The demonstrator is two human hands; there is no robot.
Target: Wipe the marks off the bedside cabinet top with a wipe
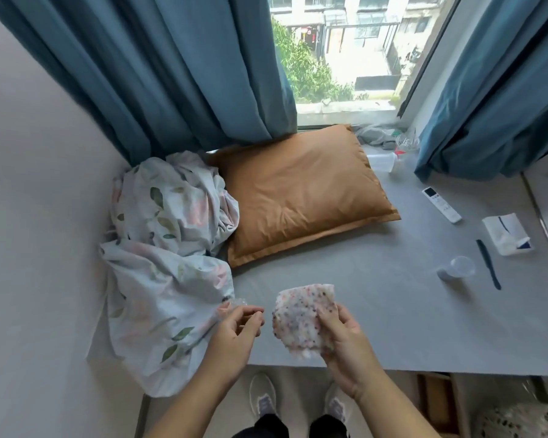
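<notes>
Fingers (325, 320) of our right hand (345, 352) pinch the one wipe (301, 317), white with coloured specks, crumpled, its long axis rising toward one o'clock over the grey cabinet top (377, 311). Our left hand (234, 333), at nine o'clock of it, curls half open, empty. Farther off lie one plastic cup (457, 268), one dark comb (487, 263), one remote (442, 204), one orange pillow (301, 194).

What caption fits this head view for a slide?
Right hand holds a speckled wipe above the grey top, left hand open beside it, near an orange pillow.
</notes>
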